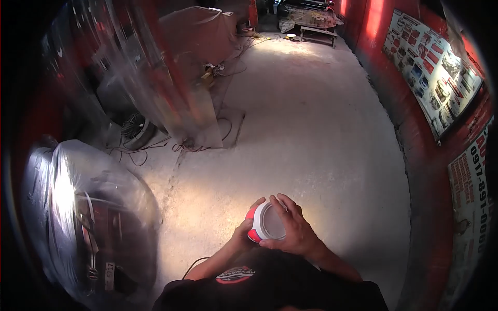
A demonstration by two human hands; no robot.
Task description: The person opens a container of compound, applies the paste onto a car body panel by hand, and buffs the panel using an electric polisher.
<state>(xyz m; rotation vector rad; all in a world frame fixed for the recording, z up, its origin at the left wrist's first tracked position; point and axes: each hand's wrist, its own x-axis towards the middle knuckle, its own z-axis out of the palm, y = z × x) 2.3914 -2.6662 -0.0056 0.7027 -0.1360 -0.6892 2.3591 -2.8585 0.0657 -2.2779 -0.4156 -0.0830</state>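
Observation:
In front of my chest is a small round tub (258,223) with a red, white and blue side and a white rim. Its pale round top (273,224) faces up and to the right; I cannot tell whether that is a lid or the open inside. My left hand (241,236) is wrapped around the tub's left side, its fingers partly hidden behind it. Over the top's right edge lies my right hand (298,232), its thumb at the near rim and its fingertips at the far rim.
A car under clear plastic sheeting (124,181) stands at the left. Cables (194,149) lie on the concrete floor (301,135). Posters (433,67) line the red right wall. Farther back are a low bench (317,35) and another car (308,15).

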